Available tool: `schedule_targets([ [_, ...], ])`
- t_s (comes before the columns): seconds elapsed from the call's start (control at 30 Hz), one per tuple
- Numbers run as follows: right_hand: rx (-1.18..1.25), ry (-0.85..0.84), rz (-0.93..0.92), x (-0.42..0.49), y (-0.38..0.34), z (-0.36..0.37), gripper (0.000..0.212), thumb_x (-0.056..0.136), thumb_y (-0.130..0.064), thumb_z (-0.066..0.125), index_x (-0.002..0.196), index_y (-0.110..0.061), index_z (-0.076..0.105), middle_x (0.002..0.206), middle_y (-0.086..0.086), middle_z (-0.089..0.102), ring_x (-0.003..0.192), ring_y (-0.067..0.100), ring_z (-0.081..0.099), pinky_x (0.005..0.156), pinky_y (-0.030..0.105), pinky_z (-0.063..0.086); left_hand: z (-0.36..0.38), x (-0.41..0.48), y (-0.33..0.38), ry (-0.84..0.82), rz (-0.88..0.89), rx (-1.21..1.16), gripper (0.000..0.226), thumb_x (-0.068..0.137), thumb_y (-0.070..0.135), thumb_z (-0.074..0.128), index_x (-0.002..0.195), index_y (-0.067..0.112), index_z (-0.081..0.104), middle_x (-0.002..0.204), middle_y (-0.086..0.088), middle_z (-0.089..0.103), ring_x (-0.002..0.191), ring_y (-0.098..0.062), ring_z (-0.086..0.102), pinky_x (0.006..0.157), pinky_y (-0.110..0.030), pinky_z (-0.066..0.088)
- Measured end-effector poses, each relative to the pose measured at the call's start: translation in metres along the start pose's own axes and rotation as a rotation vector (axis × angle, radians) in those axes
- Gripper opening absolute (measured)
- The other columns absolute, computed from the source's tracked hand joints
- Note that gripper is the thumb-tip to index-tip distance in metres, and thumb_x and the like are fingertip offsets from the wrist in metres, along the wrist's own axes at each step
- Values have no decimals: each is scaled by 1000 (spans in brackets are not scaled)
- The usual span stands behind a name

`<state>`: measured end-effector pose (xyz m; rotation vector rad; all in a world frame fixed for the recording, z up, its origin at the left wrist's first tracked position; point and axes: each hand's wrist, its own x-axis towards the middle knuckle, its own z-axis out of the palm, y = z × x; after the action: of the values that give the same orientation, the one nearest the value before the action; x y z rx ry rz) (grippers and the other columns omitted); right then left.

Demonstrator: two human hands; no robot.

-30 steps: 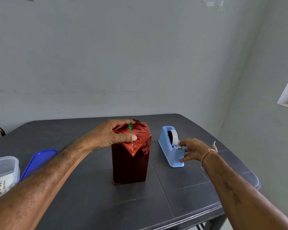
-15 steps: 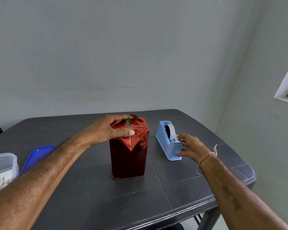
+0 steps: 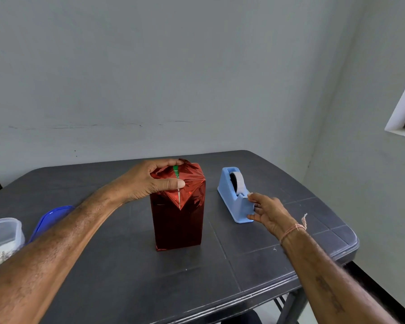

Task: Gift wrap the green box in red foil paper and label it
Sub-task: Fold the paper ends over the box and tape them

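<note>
Pinching crinkly red foil [image 3: 190, 183] flaps folded atop the tall upright box [image 3: 178, 228], left grip [image 3: 145, 181] clamped round its top, right grip [image 3: 267, 211] spread apart, fingertips touching a smooth blue plastic tape dispenser [image 3: 232, 190], dark table [image 3: 126, 277] beneath.

I can read nothing for certain here; the white print on the green box [image 3: 175, 173] is too small.

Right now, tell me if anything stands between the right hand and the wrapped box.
Nothing visible does. The right hand touches the tape dispenser; only bare table separates it from the wrapped box, held by the left hand.
</note>
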<state>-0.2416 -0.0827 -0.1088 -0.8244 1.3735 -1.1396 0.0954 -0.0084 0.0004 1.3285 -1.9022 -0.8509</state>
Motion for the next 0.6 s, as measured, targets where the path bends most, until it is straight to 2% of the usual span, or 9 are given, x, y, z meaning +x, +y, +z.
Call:
schedule_targets([
  [0.07,10,0,-4,1,5,-1,42,89,-16,76,121,7,61,131,22,60,120,36,62,77,43,61,1,0,1,0,2,-6,61,74,46,77,132,48,59,129,20,61,115,0,60,97,-23,49],
  [0.23,51,19,-10,-2,14,-1,38,90,-17,77,115,7,61,128,23,61,119,34,63,95,51,57,-1,1,-1,6,-7,-4,65,73,48,79,136,44,60,133,16,62,119,-3,60,103,-30,49],
  [0.33,72,25,-36,-7,18,0,21,91,-18,75,93,-1,63,115,17,65,111,31,64,92,46,58,0,0,2,1,-1,-9,61,75,45,77,133,47,60,131,18,62,116,-1,61,94,-20,49],
  [0.4,76,33,-49,-11,20,0,19,92,-19,74,85,-5,63,103,12,66,105,29,64,91,44,58,1,0,3,0,-1,-14,57,76,43,77,130,49,60,128,20,62,112,3,61,86,-13,48],
  [0.5,87,23,-73,-12,25,0,18,93,-20,73,87,-5,67,102,12,69,99,26,65,94,43,57,1,-1,4,4,1,-16,57,78,40,78,132,44,61,127,20,63,107,9,63,80,-6,48],
  [0.6,102,22,-92,-9,32,-2,19,92,-22,74,92,-3,70,104,14,71,101,25,67,87,37,59,2,-1,4,8,0,-22,55,79,38,78,131,45,61,126,20,63,103,13,62,75,-3,49],
])
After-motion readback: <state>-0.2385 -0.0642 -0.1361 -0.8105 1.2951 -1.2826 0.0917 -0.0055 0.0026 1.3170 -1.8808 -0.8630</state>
